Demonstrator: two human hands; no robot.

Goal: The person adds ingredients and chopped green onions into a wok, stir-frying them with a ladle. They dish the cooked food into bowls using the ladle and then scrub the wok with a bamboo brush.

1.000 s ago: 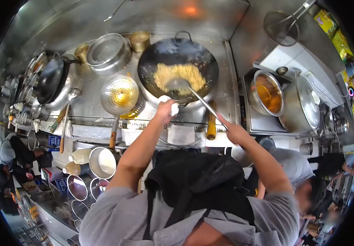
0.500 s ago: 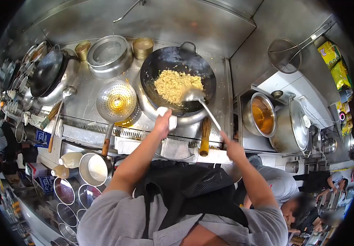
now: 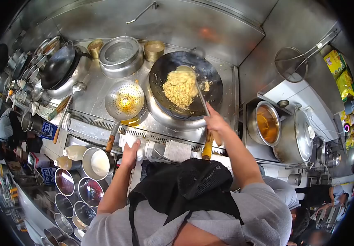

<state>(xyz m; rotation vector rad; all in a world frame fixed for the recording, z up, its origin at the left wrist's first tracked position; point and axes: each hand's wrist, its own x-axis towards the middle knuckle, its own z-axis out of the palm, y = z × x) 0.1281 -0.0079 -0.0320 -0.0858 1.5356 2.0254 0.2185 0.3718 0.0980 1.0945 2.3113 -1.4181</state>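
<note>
My right hand is closed around the handle of a long metal ladle. The ladle's bowl, blurred by motion, is inside the black wok, against yellow, crumbly food that looks like egg fried rice. Away from the wok, my left hand is at the stove's front edge, closed on a white cloth. Just left of it is the wooden handle of a perforated strainer, which rests over a pan of oil.
A lidded metal pot and gold-coloured tins stand at the back. A bamboo brush and folded cloth lie at the front edge. Orange liquid fills a bowl at right. Metal pots sit lower left.
My left hand has left the wok's near rim and moved down and left with the cloth. My right hand has moved up and inward, pushing the ladle to the food's far side.
</note>
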